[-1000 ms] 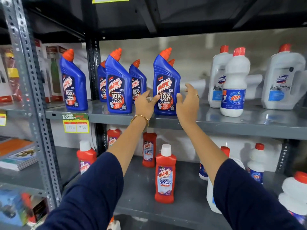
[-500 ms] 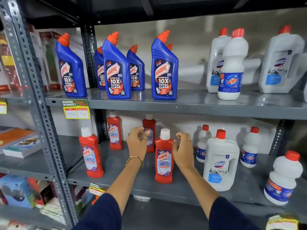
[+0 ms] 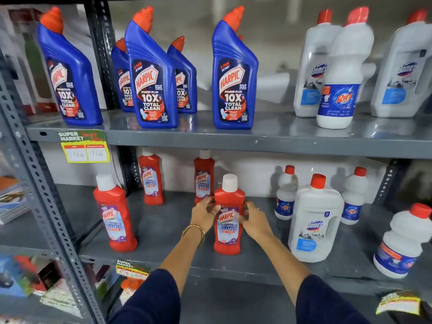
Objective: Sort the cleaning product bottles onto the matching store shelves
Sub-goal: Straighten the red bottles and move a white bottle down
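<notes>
A red Harpic bathroom cleaner bottle (image 3: 228,232) with a white cap stands upright on the lower grey shelf (image 3: 168,232). My left hand (image 3: 203,213) presses its left side and my right hand (image 3: 256,222) its right side, fingers curled against the bottle at label height. Three more red Harpic bottles (image 3: 115,216) stand to the left and behind. Several blue Harpic bottles (image 3: 152,78) line the upper shelf (image 3: 280,137), with white Domex bottles (image 3: 308,73) and a Rin bottle (image 3: 339,90) at its right.
On the lower shelf, right of my hands, stand a large white Domex jug (image 3: 313,220) and three small Rin bottles (image 3: 285,195). A perforated grey upright (image 3: 39,190) divides off the left bay with books (image 3: 11,202). A yellow price tag (image 3: 85,148) hangs from the upper shelf edge.
My hands dropped from the blue bottle on the upper shelf to the lower shelf. They have closed in on the front red bottle from both sides. The view has tilted down.
</notes>
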